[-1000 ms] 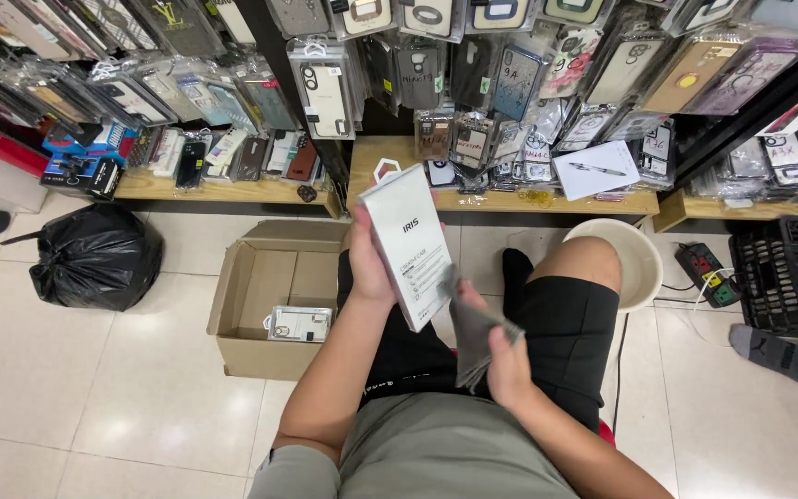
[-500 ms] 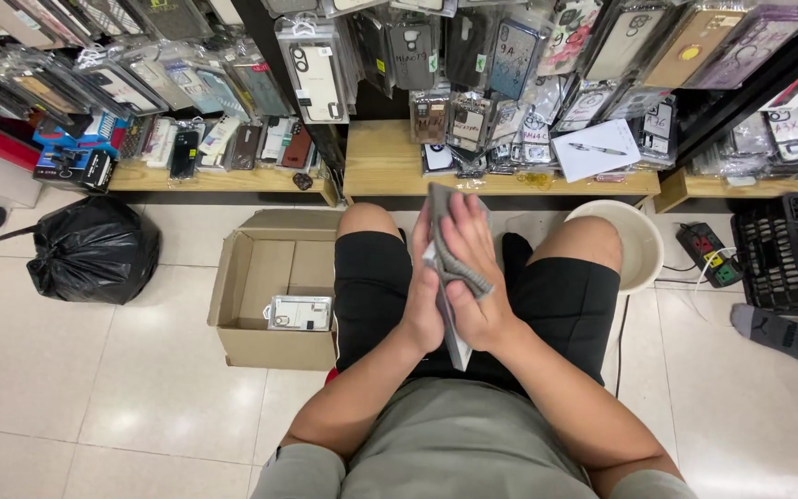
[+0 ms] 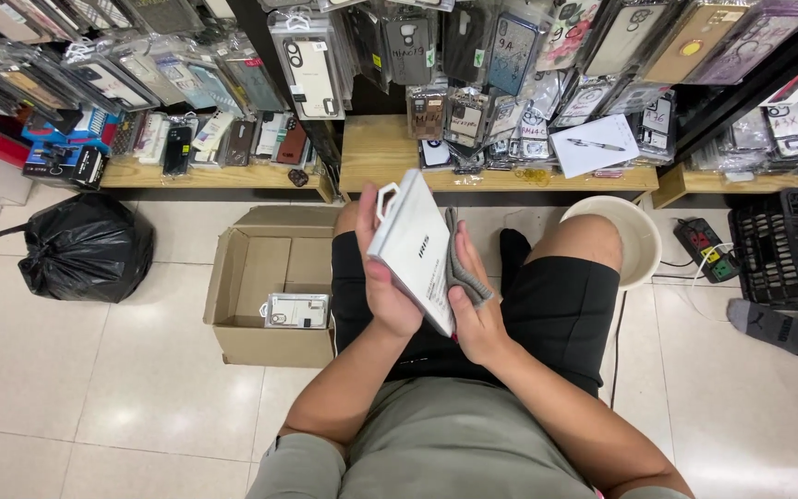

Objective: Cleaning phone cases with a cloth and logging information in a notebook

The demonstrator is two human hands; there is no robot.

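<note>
Head view, seated person looking down at lap. Left hand (image 3: 382, 277) grips a flat white box (image 3: 415, 248) by its lower edge, fingers wrapped round the back, thumb up the near side; the box is tilted with its printed face up, above the left thigh. Half a second earlier both hands were pressed together with the box sandwiched edge-on under the grey cloth (image 3: 463, 268); now the box has swung open toward the camera and the cloth sits behind its right edge, pinched by the right hand (image 3: 478, 319), fingers curled closed on it. Judgement: one face has been wiped and the box turned over. Open cardboard carton (image 3: 256, 277) on the floor just left of the knee holds one packaged case (image 3: 297, 310).
</note>
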